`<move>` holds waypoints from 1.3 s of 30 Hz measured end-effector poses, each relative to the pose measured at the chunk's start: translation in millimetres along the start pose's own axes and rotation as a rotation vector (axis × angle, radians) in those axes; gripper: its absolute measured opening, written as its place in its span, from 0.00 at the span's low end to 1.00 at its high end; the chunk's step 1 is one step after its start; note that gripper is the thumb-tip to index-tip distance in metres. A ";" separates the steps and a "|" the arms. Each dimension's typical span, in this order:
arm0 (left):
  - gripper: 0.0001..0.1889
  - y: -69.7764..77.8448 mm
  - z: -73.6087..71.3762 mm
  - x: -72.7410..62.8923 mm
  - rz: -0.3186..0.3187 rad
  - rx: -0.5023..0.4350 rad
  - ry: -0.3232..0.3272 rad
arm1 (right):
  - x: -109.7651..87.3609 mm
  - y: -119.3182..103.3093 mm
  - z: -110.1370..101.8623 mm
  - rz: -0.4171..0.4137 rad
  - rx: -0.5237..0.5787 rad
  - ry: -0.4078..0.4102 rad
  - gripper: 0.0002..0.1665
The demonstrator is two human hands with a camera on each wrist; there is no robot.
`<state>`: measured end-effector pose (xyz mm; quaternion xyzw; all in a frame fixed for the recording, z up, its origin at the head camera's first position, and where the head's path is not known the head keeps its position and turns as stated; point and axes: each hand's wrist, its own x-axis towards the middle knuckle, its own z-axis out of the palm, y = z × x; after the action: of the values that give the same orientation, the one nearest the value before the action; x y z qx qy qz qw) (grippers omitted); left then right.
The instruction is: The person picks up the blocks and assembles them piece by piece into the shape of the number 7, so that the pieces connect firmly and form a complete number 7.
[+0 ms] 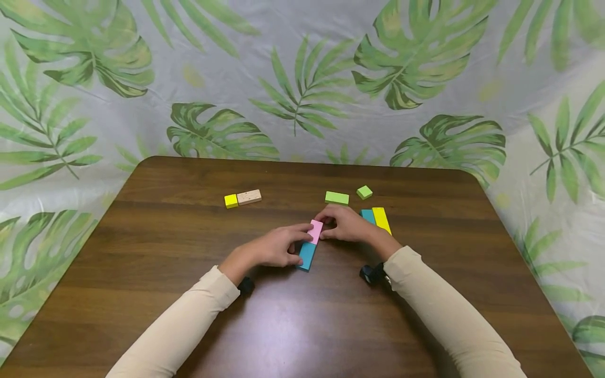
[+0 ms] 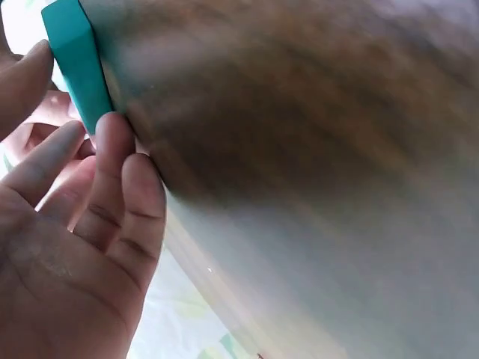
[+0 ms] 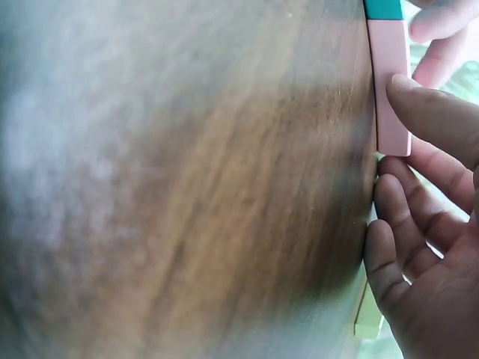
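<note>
Mid-frame on a desk (image 1: 160, 231), a pink block (image 1: 317, 232) meets a blue block (image 1: 308, 255) end to end, pinched by the right hand (image 1: 348, 224) and held by the left hand (image 1: 274, 247) respectively; green blocks (image 1: 337, 198) lie beyond, the right wrist (image 1: 385, 244) partly screening a yellow block (image 1: 381, 218).

— Bright or dim, head view?
— Fairly bright, lit from out of frame; glaring white on the table (image 1: 142, 262) toward its near edge, darker toward the far edge, softly shadowed beneath the right sleeve (image 1: 439, 299).
— Sharp?
— Mostly, there. Blurred over most of the table in both wrist views; overexposed beyond its edge.
</note>
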<state>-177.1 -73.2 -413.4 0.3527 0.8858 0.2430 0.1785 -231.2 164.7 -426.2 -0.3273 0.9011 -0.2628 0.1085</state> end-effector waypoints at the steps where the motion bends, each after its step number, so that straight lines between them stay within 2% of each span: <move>1: 0.29 -0.3 0.0 0.1 -0.001 0.000 -0.004 | 0.1 0.0 0.2 -0.006 0.003 0.003 0.21; 17: 0.34 -3.3 1.2 4.6 -0.011 0.010 -0.032 | 0.2 2.2 0.5 0.008 0.013 -0.028 0.25; 30: 0.34 -0.6 -1.8 7.1 -0.018 0.024 -0.051 | 0.1 2.6 2.3 0.014 0.011 -0.028 0.24; 39: 0.33 -4.1 -1.6 8.0 0.003 0.015 -0.047 | -1.6 0.1 1.5 0.023 0.017 -0.035 0.25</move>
<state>-185.5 -70.6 -415.5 0.3608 0.8827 0.2284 0.1964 -229.5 165.2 -427.5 -0.3207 0.9005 -0.2632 0.1299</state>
